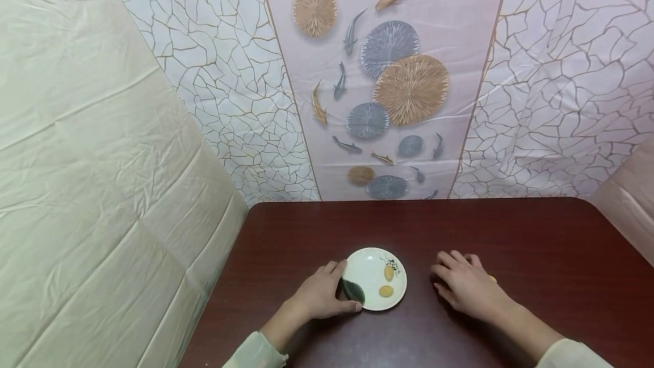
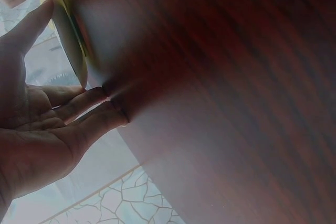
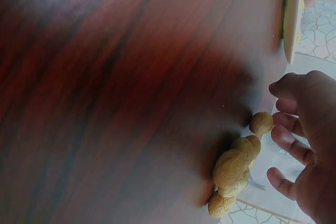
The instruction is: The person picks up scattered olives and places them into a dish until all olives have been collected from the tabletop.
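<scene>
A small white plate (image 1: 368, 268) with a dark green leaf patch and a floral print lies on the table. Two small yellow-brown oval pieces (image 1: 385, 291) sit on its right half. My left hand (image 1: 324, 294) holds the plate's left rim between thumb and fingers. To the right of the plate, my right hand (image 1: 467, 285) hovers low, palm down with loosely bent fingers. In the right wrist view several wrinkled oval pieces (image 3: 231, 169) lie in a row by that hand. One rounder piece (image 3: 261, 123) is right at its fingertips. The head view mostly hides this row behind the hand.
The dark red-brown table (image 1: 317, 226) has rounded far corners. A patterned cloth wall (image 1: 409, 90) with fish and round leaf prints stands behind it. Pale padded fabric (image 1: 128, 186) rises along the left side, and more borders the right.
</scene>
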Motion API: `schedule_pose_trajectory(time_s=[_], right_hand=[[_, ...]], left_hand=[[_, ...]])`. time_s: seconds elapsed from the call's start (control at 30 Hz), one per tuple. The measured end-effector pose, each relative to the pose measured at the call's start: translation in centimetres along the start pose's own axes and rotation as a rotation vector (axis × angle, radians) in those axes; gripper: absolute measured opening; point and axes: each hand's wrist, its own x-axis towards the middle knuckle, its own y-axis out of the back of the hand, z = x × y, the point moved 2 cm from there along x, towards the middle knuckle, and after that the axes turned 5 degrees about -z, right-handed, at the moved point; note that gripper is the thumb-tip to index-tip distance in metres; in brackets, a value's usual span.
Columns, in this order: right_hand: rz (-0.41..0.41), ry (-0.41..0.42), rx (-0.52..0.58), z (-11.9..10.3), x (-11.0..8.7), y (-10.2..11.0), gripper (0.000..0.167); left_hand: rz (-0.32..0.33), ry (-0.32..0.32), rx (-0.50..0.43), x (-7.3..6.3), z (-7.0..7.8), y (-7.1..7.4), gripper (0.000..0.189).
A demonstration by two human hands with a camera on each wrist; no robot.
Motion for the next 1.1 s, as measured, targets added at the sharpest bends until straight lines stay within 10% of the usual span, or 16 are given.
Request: schedule_pose_trajectory(time_s=[0.53,1.1], right_hand=[[0.002,-0.17,-0.069,0.78,-0.24,0.17,0.027],[0.056,-0.162,-0.044,0.51,-0.12,0.01,0.027]], left_hand=[[-0.003,0.004,0.002,0.03,0.2,0.12,0.114],[-0.006,0.005,-0.001,-0.07,0.21,0.23,0.114]])
